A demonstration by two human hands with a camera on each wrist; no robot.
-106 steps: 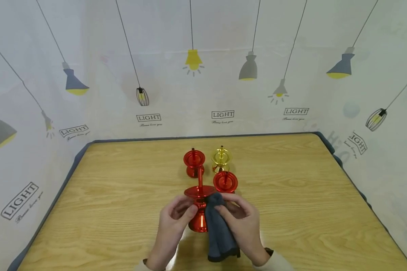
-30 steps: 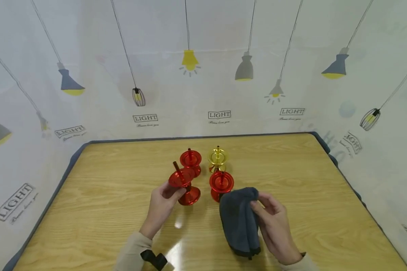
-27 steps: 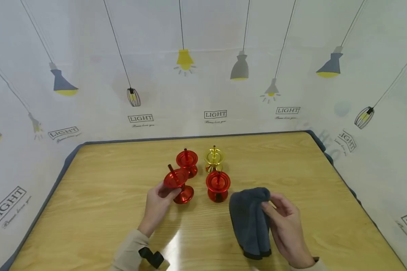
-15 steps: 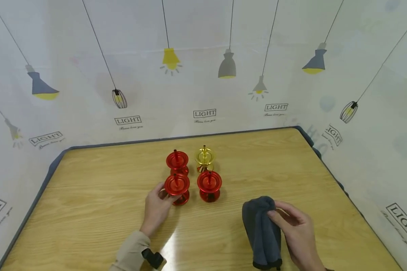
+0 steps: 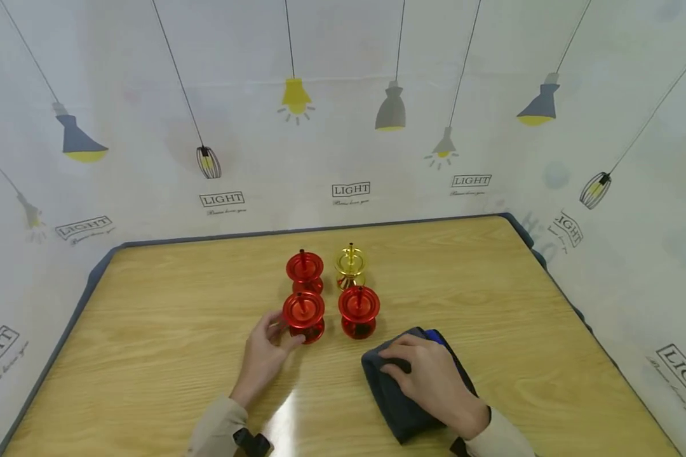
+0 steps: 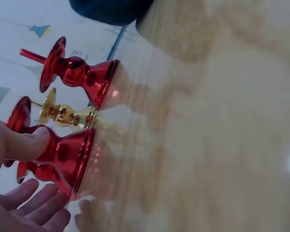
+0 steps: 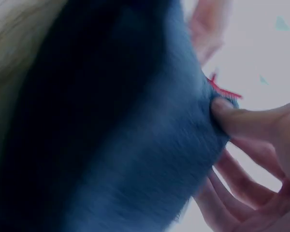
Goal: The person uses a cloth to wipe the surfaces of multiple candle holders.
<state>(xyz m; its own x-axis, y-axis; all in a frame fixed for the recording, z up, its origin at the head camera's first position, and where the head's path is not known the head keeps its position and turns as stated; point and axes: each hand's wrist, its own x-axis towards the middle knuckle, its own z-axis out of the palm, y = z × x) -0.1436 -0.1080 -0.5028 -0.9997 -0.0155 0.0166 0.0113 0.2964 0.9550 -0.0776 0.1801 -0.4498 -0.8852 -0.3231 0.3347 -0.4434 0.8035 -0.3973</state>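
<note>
My left hand (image 5: 269, 352) is around the near-left red candle holder (image 5: 303, 310), which stands upright on the table. In the left wrist view the thumb (image 6: 31, 142) lies against this red candle holder (image 6: 70, 150), and the lower fingers are spread loosely beside it. My right hand (image 5: 425, 374) pinches a folded dark blue-grey cloth (image 5: 397, 406) at the front right, low over the table. The right wrist view shows the thumb (image 7: 224, 108) pressing the edge of the cloth (image 7: 150, 145). Part of the cloth's underside is hidden.
Another red candle holder (image 5: 305, 270) stands behind the held one, a gold candle holder (image 5: 350, 261) at back right, and a third red candle holder (image 5: 359, 304) at near right. The wooden table (image 5: 177, 304) meets a lamp-printed backdrop (image 5: 251, 114) along its far edge.
The tilted red candle holder has been set upright in front of the other red one. My right hand has brought the hanging cloth leftward and laid it flatter; its bright blue part now shows.
</note>
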